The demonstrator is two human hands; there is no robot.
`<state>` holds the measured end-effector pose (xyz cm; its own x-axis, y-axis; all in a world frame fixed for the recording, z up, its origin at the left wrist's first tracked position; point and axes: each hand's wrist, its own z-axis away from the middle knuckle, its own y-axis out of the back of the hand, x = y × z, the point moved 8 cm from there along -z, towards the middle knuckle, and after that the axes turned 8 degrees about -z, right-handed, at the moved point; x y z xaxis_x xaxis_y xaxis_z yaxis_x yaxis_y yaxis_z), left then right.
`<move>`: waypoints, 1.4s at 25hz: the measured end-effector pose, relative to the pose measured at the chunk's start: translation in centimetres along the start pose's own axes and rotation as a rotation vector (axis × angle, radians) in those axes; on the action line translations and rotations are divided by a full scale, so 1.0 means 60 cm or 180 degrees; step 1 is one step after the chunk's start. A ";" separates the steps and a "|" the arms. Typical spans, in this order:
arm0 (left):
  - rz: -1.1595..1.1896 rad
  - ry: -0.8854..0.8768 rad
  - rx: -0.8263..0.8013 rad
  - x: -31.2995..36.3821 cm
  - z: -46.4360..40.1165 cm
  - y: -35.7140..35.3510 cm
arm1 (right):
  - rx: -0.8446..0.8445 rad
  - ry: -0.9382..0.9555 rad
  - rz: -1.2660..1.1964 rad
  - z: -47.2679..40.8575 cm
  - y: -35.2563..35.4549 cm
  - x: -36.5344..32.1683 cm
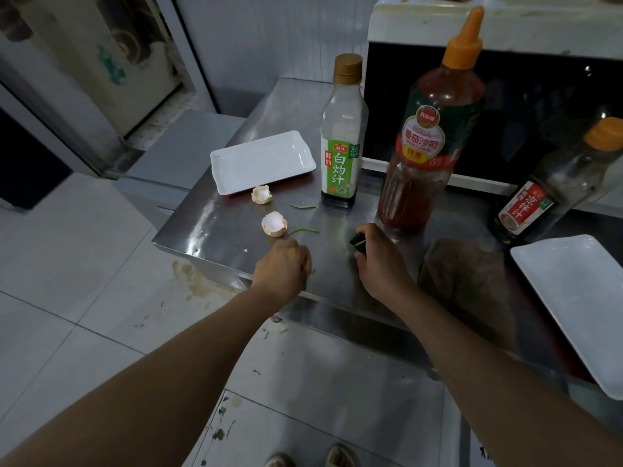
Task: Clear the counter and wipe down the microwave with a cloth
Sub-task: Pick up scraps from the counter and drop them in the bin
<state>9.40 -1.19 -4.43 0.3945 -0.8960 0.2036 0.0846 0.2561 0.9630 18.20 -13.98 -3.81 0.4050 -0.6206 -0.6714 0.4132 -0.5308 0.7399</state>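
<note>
A steel counter (pixel 215 227) holds two eggshell halves (pixel 274 224) (pixel 261 194) and thin green vegetable scraps (pixel 303 230). My right hand (pixel 381 261) grips dark green vegetable scraps (pixel 358 243) near the base of the red sauce bottle. My left hand (pixel 282 269) lies at the counter's front edge with fingers curled downward, a small green bit (pixel 312 272) at its fingertips; what it holds is hidden. A brownish cloth (pixel 468 284) lies on the counter to the right. The white microwave (pixel 421 32) with a dark door stands at the back right.
A clear bottle with a green label (pixel 342 136), a tall red sauce bottle with an orange cap (pixel 428 139) and a dark bottle (pixel 553 183) stand before the microwave. White rectangular plates lie at the back left (pixel 263 161) and front right (pixel 580 305). Tiled floor shows stains below.
</note>
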 end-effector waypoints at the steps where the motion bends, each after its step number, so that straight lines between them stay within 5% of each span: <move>1: 0.0044 0.0034 0.0057 -0.003 0.002 0.004 | 0.0007 0.0006 -0.0023 0.002 0.000 0.001; 15: 0.0885 0.0865 0.0883 -0.102 0.032 0.069 | 0.0251 0.0010 -0.0162 0.029 0.020 -0.051; 35: 0.0569 0.1573 0.0864 -0.077 -0.004 0.033 | -0.0215 0.0392 -0.0252 -0.067 -0.004 0.007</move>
<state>7.94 3.56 -3.50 0.7662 -0.5555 0.3230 -0.2338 0.2272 0.9454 21.53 -11.83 -4.45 0.4643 -0.5008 -0.7305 0.4999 -0.5326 0.6829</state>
